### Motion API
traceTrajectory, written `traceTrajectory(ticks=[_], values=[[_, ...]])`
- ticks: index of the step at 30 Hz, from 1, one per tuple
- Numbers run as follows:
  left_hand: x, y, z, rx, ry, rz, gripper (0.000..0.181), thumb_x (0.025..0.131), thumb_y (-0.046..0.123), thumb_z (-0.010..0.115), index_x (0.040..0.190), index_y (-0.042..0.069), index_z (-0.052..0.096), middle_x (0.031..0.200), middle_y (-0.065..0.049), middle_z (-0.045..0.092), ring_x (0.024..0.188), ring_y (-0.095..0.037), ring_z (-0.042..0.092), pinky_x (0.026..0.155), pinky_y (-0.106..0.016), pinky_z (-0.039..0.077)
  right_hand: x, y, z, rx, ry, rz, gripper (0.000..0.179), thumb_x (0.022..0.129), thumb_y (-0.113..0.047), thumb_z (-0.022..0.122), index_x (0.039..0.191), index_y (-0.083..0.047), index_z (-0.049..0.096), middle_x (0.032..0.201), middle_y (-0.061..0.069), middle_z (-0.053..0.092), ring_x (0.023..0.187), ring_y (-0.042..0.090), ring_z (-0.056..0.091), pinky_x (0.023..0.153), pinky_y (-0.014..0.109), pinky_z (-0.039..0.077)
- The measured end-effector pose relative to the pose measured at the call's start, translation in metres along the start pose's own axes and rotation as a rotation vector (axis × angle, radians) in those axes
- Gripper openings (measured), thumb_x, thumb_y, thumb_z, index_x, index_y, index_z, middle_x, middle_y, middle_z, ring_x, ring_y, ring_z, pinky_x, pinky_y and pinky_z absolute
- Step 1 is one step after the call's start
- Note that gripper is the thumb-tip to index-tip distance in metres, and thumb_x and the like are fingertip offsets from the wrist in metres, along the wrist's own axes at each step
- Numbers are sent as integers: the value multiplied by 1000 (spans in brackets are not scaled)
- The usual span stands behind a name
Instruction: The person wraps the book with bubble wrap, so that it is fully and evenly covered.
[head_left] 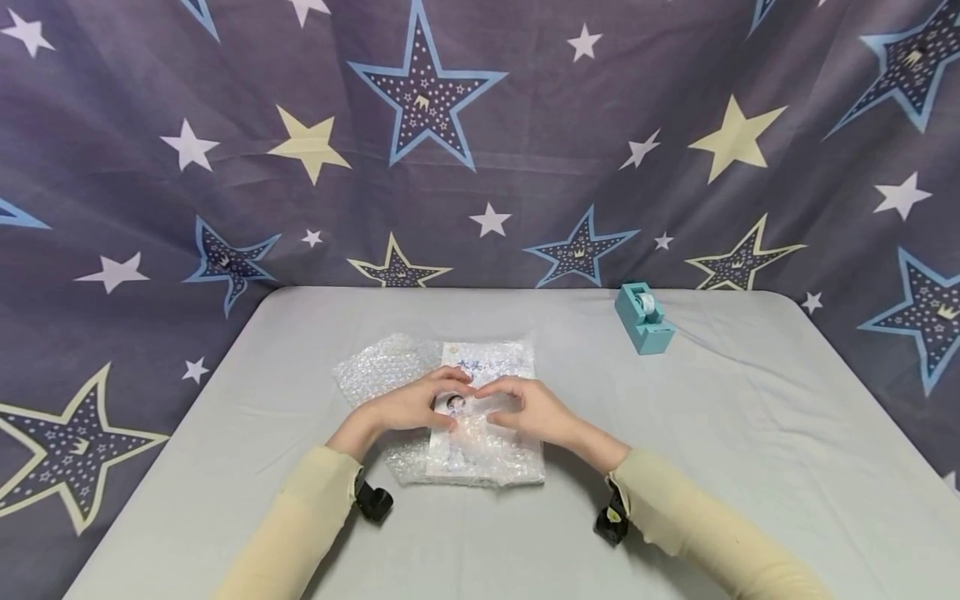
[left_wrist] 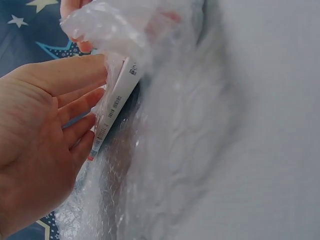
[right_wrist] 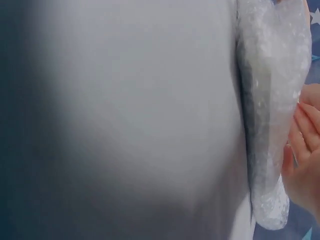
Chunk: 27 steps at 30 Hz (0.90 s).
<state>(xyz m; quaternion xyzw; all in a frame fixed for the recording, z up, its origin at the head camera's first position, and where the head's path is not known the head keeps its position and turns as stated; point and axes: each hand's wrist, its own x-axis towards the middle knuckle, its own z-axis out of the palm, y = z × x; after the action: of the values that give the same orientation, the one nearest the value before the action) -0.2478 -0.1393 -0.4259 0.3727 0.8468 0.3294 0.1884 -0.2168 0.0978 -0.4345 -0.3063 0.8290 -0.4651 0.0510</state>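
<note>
A flat booklet or book [head_left: 487,360] with blue lettering and a small round picture lies on the table. Bubble wrap [head_left: 390,360] is under it, spreads out to the left and covers part of its front. From the left, my left hand [head_left: 412,404] arches over the book, its thumb apart from its fingers. In the left wrist view its digits touch the wrap beside the book's printed white spine [left_wrist: 116,107]. My right hand [head_left: 536,408] mirrors it from the right, fingertips on the wrap. The index fingertips meet close over the middle of the cover.
A teal tape dispenser [head_left: 647,321] with a roll of clear tape stands at the back right of the table. Pale grey cloth [head_left: 750,467] covers the table. Behind its far edge hangs a dark curtain [head_left: 525,125] with printed stars.
</note>
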Motion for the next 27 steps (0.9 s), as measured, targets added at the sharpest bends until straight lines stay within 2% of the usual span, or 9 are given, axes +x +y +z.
traceTrajectory(ticks=[5, 10, 16, 20, 24, 27], values=[[0, -1, 1, 8, 1, 20, 53, 79, 18, 66, 129, 11, 51, 142, -11, 32, 133, -32, 26, 105, -57, 20, 1, 9, -5, -146, 25, -28, 36, 75, -16, 73, 110, -11, 65, 121, 3, 60, 117, 23, 49, 102, 45, 32], [0, -2, 3, 28, 26, 38, 52, 79, 18, 67, 127, 9, 52, 139, -12, 36, 132, -32, 27, 106, -55, 21, 3, 15, -7, -162, -14, -10, 39, 75, -20, 73, 112, -11, 64, 123, 3, 58, 121, 25, 46, 104, 46, 29], [0, 1, 3, 30, 65, 8, 50, 79, 21, 68, 126, 9, 53, 140, -10, 38, 135, -32, 22, 108, -55, 19, 6, 19, -9, -185, -18, -2, 39, 74, -22, 73, 111, -12, 65, 123, 2, 59, 119, 24, 47, 103, 47, 28], [-2, 3, 3, 21, 94, 1, 46, 80, 21, 68, 122, 10, 56, 139, -10, 41, 134, -32, 25, 108, -54, 18, 7, 20, -9, -178, -27, 20, 40, 74, -23, 73, 112, -15, 65, 123, -1, 58, 120, 22, 45, 105, 48, 24], [-4, 0, 3, 18, 152, 8, 41, 80, 20, 67, 119, 11, 58, 135, -9, 47, 130, -32, 34, 106, -53, 24, 6, 21, -7, -178, -40, 26, 41, 74, -23, 72, 113, -18, 64, 125, -1, 57, 121, 22, 43, 104, 50, 21], [-6, -2, 2, 15, 232, -1, 36, 82, 19, 66, 116, 10, 59, 130, -9, 51, 124, -31, 42, 103, -53, 30, 4, 21, -6, -178, -52, 11, 41, 74, -21, 71, 114, -18, 63, 126, 0, 55, 122, 23, 41, 103, 50, 19]])
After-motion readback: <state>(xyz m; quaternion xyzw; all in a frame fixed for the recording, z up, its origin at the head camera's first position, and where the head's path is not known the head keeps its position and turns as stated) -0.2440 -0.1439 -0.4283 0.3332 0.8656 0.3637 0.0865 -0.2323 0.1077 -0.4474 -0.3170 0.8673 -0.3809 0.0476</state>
